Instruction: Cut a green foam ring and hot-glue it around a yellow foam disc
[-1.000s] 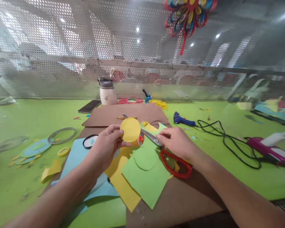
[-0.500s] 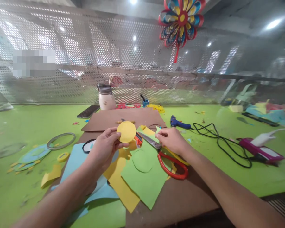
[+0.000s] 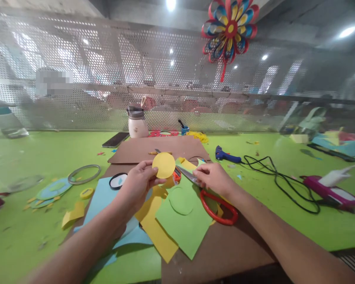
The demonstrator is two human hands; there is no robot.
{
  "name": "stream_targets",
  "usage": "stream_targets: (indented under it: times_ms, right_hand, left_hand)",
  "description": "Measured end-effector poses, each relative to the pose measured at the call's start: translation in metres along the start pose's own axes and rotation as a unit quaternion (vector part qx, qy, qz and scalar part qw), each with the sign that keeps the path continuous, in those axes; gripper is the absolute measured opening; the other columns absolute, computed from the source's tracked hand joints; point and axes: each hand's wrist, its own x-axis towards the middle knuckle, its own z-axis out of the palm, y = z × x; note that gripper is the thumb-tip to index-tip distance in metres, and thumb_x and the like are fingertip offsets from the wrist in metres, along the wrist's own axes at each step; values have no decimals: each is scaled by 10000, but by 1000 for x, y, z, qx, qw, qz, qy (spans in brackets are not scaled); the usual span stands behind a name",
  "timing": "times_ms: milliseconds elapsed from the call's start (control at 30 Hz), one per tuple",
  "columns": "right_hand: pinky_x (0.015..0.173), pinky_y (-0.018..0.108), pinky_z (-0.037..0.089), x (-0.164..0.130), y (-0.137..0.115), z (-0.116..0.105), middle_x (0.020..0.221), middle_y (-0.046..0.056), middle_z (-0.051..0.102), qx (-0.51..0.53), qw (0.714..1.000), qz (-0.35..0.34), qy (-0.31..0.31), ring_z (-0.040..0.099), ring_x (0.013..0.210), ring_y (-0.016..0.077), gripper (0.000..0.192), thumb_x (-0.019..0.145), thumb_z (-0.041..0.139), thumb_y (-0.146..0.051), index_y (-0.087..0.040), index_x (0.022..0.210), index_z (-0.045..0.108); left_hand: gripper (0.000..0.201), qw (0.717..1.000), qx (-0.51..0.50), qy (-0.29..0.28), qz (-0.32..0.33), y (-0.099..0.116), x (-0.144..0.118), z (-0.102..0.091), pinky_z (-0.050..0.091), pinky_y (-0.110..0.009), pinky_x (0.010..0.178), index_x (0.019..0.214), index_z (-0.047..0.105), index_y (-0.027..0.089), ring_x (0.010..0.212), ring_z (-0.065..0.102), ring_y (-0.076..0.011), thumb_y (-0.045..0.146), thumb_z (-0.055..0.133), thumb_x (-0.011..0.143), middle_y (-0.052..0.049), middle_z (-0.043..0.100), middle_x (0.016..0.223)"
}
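My left hand (image 3: pixel 140 177) pinches a round yellow paper disc (image 3: pixel 163 165) between thumb and fingers, held up above the papers. My right hand (image 3: pixel 214 177) is closed at the pivot of the red-handled scissors (image 3: pixel 220 211), its fingertips partly covering the metal. Below my hands lies a green paper sheet (image 3: pixel 183 225) with a loose, curved-edge green circle (image 3: pixel 181 200) on it. Underneath is a yellow paper sheet (image 3: pixel 155 228). A small orange-red object (image 3: pixel 176 174) shows beside the disc, partly hidden.
Brown cardboard (image 3: pixel 215 248) lies beneath the papers. Blue paper (image 3: pixel 99 197), a black ring (image 3: pixel 111 181), a tape roll (image 3: pixel 86 193) and a grey hoop (image 3: pixel 84 174) are at left. A blue glue gun (image 3: pixel 227 156) and its cable lie right; a bottle (image 3: pixel 137 124) stands behind.
My right hand has come down and slightly left onto the scissors' pivot. My left hand still holds the yellow disc. The whole view has shifted a little.
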Motion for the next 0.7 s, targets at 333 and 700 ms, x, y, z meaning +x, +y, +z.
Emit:
stream_targets:
  times_ms: [333,700]
  right_hand:
    - [765,391,509,-2,-16,17,1054,55,625,-135,982,-129,-40,620,885,189,215,896,538,-291,-163,1061,589]
    - [751,381,519,15,-25,17,1079,60,615,-204,957,-183,-92,621,883,187,224,893,545,-288,-165,1076,581]
  left_hand:
    - [53,1000,-5,17,6,1,0,0,585,-233,527,719,556,138,534,567,-76,145,608,731,16,547,703]
    - [112,1000,4,22,18,0,0,-1,584,-257,536,752,554,158,571,573,-102,186,648,698,12,566,700]
